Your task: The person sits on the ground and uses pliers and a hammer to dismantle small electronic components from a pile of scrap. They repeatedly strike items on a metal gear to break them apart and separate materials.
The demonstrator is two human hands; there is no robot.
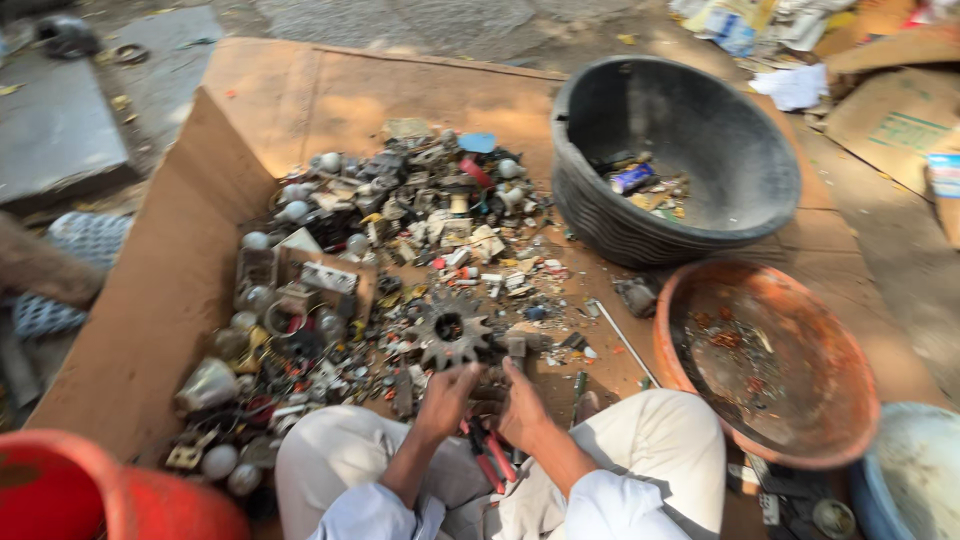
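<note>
Both hands, left hand (447,398) and right hand (522,403), close together on a small part (487,385); it looks hard, light, best pinched at its edges.

a small blue-labelled packet (632,178) is lying inside the black tub (700,100). flattened brown cardboard boxes (895,115) and crumpled printed wrappers (735,22) are lying at top right.

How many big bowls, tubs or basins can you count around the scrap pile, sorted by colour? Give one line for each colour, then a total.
Black tub: 1
Rusty orange bowl: 1
Red basin: 1
Blue-rimmed basin: 1
Total: 4
The red and blue-rimmed ones are cut off by the picture's edge.
</note>
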